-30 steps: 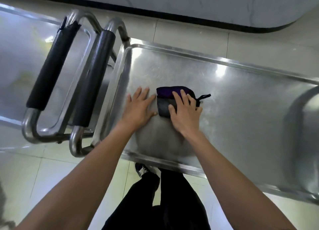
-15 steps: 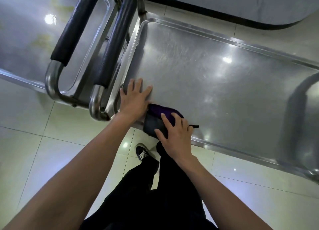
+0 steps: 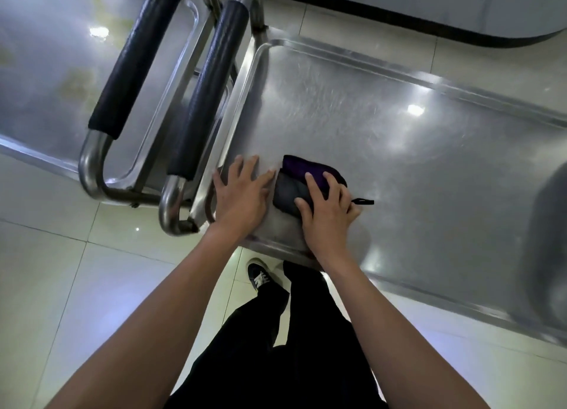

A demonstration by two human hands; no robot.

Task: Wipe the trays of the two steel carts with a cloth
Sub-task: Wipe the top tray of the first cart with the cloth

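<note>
Right hand (image 3: 326, 215) lies on the cloth (image 3: 302, 181), fingers spread and a little bent over it, pressing it down on the right tray (image 3: 399, 126). Cloth is a folded wad, purple on top, grey below, black loop (image 3: 363, 201) sticking out to the right. Left hand (image 3: 241, 195) is flat on the same tray just left of the cloth, fingers straight and splayed, holding nothing; index fingertip is at the cloth's edge. Both sit at the tray's near left corner, close to the front rim. Two black-padded handles (image 3: 208, 92) stand between this tray and the left tray (image 3: 46, 71), which shows yellowish smears. Tiled floor (image 3: 61, 286) below, dark trousers and one shoe (image 3: 260, 278) under the rim.
</note>
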